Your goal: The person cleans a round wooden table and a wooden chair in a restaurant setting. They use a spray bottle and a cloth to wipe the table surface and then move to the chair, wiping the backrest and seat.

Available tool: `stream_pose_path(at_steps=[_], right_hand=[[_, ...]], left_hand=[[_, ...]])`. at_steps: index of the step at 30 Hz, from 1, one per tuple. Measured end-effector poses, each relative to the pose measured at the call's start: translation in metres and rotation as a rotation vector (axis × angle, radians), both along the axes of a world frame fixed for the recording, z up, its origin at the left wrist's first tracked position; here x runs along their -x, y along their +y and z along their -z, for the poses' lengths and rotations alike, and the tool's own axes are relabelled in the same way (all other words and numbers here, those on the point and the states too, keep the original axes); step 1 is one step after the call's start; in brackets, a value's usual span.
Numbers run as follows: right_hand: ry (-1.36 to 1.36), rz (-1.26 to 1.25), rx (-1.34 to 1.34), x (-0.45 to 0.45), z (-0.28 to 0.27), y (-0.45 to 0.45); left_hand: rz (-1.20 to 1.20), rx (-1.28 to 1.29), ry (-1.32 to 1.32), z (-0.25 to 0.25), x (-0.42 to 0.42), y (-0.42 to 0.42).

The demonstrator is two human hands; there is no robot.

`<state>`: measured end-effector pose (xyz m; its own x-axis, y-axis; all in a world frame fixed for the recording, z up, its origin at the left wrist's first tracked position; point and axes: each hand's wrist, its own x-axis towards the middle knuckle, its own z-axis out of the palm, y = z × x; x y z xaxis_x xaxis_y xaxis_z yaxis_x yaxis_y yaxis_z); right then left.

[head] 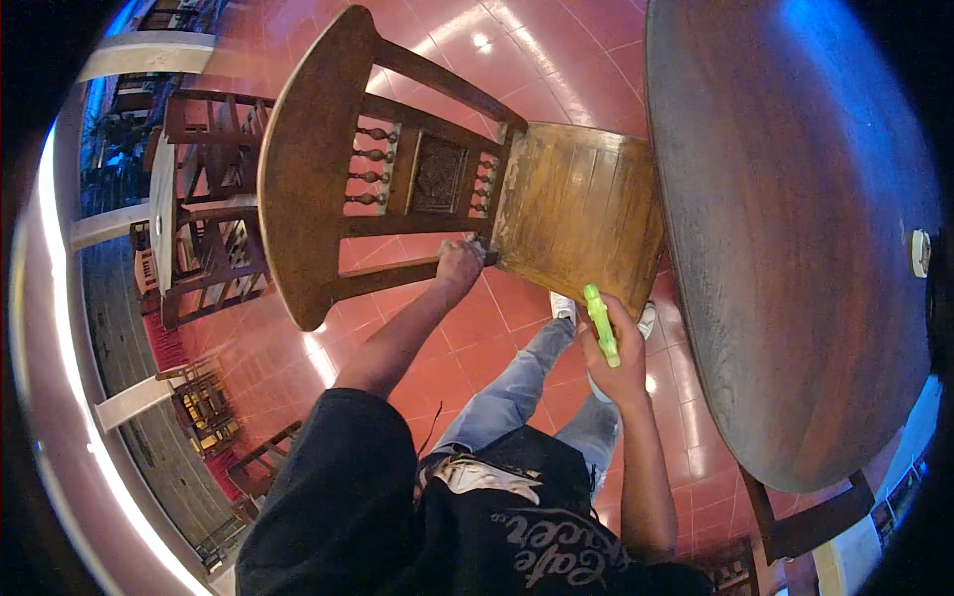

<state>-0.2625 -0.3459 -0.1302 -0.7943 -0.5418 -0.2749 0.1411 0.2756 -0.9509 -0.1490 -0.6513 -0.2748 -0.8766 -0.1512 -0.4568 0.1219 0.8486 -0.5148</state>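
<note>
Before me stands a wooden chair with a plank seat point(585, 205) and a broad curved top rail point(309, 171). Small turned spindles and a carved panel point(438, 173) fill its back. My left hand point(460, 267) is closed around a greyish cloth point(475, 244), mostly hidden by the fingers, against the chair back's near side post point(387, 277) where it meets the seat. By the seat's near edge, my right hand point(622, 354) grips a bright green trigger spray head point(602, 325). The bottle below it is largely hidden.
A dark oval wooden table point(782, 246) stands close on the right, overhanging the seat's edge. A small white object point(920, 253) sits at its far side. Another chair point(812, 521) is at lower right. More wooden furniture point(216, 201) stands left on red floor tiles point(417, 350).
</note>
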Motion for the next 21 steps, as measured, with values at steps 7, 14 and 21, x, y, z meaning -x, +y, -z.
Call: stream_pose_path(at_steps=[7, 14, 21], right_hand=[[-0.115, -0.068, -0.056, 0.001, -0.010, -0.001], [0.008, -0.089, -0.037, -0.002, -0.001, -0.007], [-0.043, -0.103, -0.111, 0.000, -0.008, 0.000]], left_hand=[[-0.220, -0.223, -0.002, 0.033, -0.003, -0.013], [-0.389, -0.254, -0.329, -0.018, 0.023, -0.025], [-0.528, -0.180, 0.058, 0.070, -0.001, 0.000]])
